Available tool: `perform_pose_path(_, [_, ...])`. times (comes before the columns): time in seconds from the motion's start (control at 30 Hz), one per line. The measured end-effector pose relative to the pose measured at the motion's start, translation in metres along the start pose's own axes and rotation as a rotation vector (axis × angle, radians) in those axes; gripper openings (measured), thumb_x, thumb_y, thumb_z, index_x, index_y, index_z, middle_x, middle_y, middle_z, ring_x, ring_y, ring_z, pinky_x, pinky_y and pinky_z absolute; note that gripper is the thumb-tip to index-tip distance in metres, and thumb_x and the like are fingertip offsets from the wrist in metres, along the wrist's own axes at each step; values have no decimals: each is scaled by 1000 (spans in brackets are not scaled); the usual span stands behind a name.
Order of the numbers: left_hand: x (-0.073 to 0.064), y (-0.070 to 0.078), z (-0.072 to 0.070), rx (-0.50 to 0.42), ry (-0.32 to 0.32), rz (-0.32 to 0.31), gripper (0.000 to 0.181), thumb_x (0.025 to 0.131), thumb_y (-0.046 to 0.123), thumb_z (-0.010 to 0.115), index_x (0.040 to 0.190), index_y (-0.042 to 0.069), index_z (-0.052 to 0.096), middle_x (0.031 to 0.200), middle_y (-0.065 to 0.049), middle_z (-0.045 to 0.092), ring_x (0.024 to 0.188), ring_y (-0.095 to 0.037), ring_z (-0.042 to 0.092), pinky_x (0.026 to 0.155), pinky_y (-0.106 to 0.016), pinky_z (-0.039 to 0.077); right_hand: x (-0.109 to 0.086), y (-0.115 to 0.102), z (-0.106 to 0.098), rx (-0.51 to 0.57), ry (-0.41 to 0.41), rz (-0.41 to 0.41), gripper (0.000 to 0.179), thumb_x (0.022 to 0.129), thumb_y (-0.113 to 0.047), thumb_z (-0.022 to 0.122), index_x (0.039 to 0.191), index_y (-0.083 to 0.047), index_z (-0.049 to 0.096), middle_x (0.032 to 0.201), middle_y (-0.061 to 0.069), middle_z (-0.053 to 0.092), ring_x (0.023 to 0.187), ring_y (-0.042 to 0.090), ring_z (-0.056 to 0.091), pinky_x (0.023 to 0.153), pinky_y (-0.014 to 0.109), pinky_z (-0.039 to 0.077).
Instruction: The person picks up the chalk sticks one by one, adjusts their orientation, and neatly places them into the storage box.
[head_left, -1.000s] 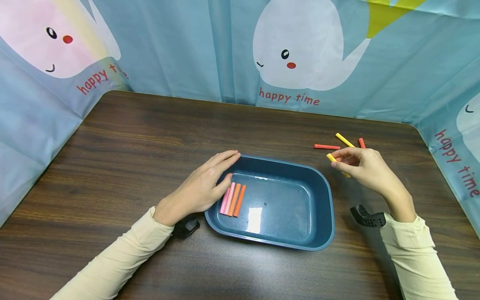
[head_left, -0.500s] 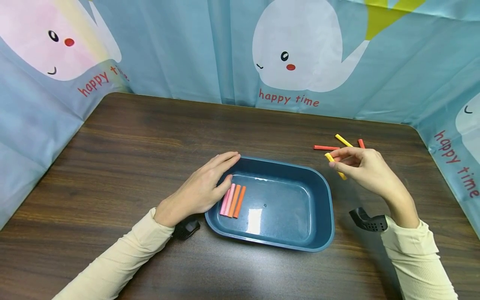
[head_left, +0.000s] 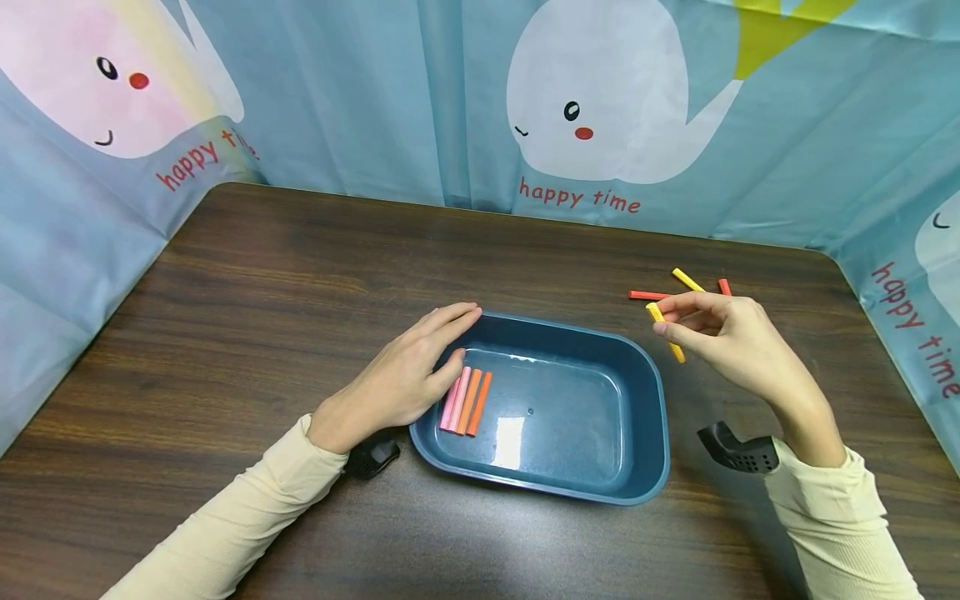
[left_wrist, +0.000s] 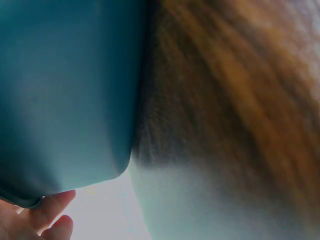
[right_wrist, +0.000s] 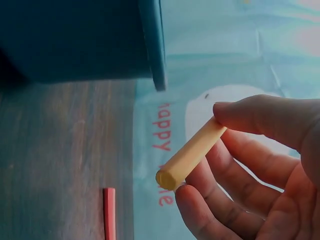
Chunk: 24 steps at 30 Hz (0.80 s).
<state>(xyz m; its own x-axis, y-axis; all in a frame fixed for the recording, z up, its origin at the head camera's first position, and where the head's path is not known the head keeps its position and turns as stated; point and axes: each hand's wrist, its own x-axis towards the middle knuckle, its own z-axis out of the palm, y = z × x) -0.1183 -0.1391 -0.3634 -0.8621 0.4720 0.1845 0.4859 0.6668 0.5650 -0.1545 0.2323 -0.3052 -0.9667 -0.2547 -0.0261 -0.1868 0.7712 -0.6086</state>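
Observation:
A dark blue plastic tray [head_left: 558, 400] stands on the table, with pink [head_left: 450, 410], light pink [head_left: 461, 400], light orange [head_left: 468, 402] and orange [head_left: 479, 404] chalk sticks side by side at its left end. My left hand [head_left: 401, 375] holds the tray's left wall, thumb over the inside and fingers at the far corner; its fingers [left_wrist: 50, 207] show beside the tray in the left wrist view. To the right of the tray, my right hand [head_left: 738, 337] pinches a yellow chalk stick [right_wrist: 192, 152] between thumb and fingers, held tilted and apart from the tray.
Beyond my right hand lie a red chalk stick [head_left: 647, 295], another yellow one [head_left: 687, 280] and a second red one [head_left: 723, 287], partly hidden by the hand. A light blue curtain [head_left: 360, 108] with printed whales borders the dark wooden table [head_left: 300, 275].
The yellow chalk stick in my right hand has shifted slightly left and turned steeper. My right wrist has lowered a little. The left hand and tray have stayed put.

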Motion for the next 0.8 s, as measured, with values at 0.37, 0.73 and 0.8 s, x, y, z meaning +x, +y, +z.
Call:
perform_pose_path(0.37, [0,0,0,0,-4,2,52,99,13,51,150,4,42,157,-10,40,144,-25,40,123,-45,25,-3,-12,-2,82,-15,28,33,92,-25,71,120,-8,68,87,-13,74,75,2,69,68,18,44])
perform_pose_path(0.73, [0,0,0,1,-5,-4,52,99,13,51,150,4,42,157,-10,40,145,-26,39,122,-47,27,-2,-24,3,217,-73,34,33,94,-24,69,121,-5,65,91,-18,72,74,11,72,73,19,52])
perform_pose_path(0.8, [0,0,0,0,-6,-3,52,99,13,50,150,3,42,157,-10,40,144,-25,40,123,-46,26,-1,-26,5,241,-85,15,32,95,-22,68,121,-4,64,93,-18,72,74,12,72,73,19,53])
